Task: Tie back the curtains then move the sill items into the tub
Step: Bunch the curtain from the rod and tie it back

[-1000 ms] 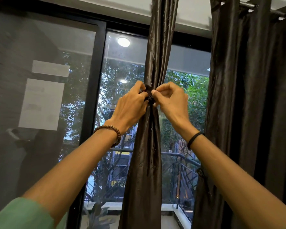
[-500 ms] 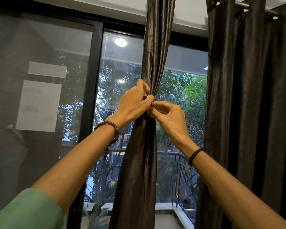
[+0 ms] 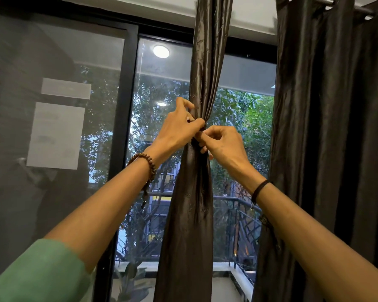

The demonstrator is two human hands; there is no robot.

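A dark metal curtain rod [image 3: 347, 5] crosses the upper right corner, carrying the ungathered curtain [image 3: 325, 127], whose eyelets are threaded round it so the fabric falls in deep vertical folds. The gathered curtain [image 3: 190, 214] at centre hangs from a support above the top edge of the frame. Along the foot of the window runs a pale ledge [image 3: 222, 268], possibly a balcony wall beyond the glass rather than a sill. The broad leaves of a plant [image 3: 129, 284] rise at the ledge, its base out of view.
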